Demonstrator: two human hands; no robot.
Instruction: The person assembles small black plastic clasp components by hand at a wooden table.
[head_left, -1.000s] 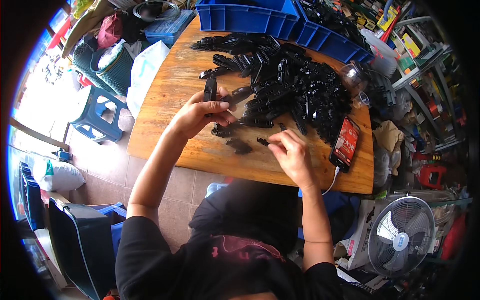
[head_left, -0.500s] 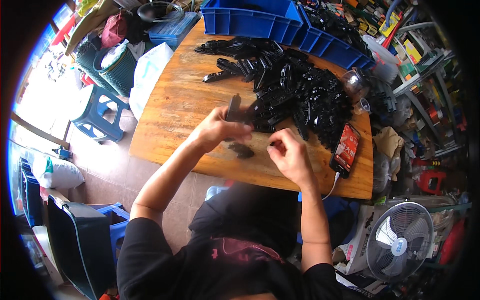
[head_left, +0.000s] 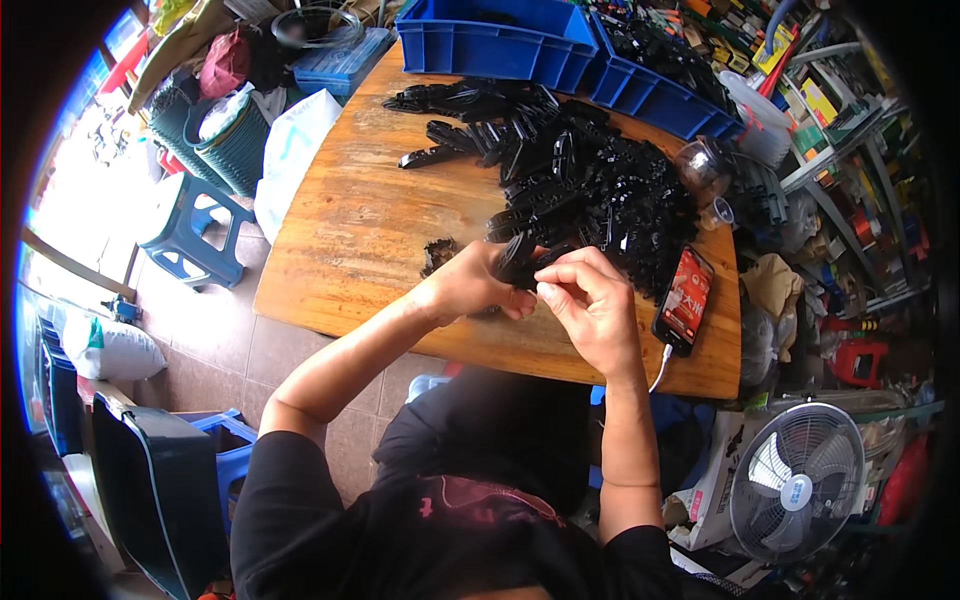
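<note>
A long black plastic part (head_left: 516, 258) is gripped in my left hand (head_left: 472, 284) over the near part of the wooden table (head_left: 350, 210). My right hand (head_left: 600, 308) meets it from the right, thumb and forefinger pinched together at the part's near end. Whatever small piece sits between those fingertips is too small to make out. Just beyond both hands spreads a large heap of similar black plastic parts (head_left: 610, 190). A small cluster of tiny dark pieces (head_left: 438, 256) lies beside my left wrist.
Two blue crates (head_left: 490, 55) (head_left: 660, 100) stand along the table's far edge, the right one full of black parts. A phone on a white cable (head_left: 686, 300) and clear plastic cups (head_left: 706, 165) are at the right. A fan (head_left: 796, 490) and a blue stool (head_left: 195, 230) flank the table.
My left hand has moved right and slightly nearer with the black part, bringing it against my right fingertips. The small dark cluster by the left wrist has come into sight.
</note>
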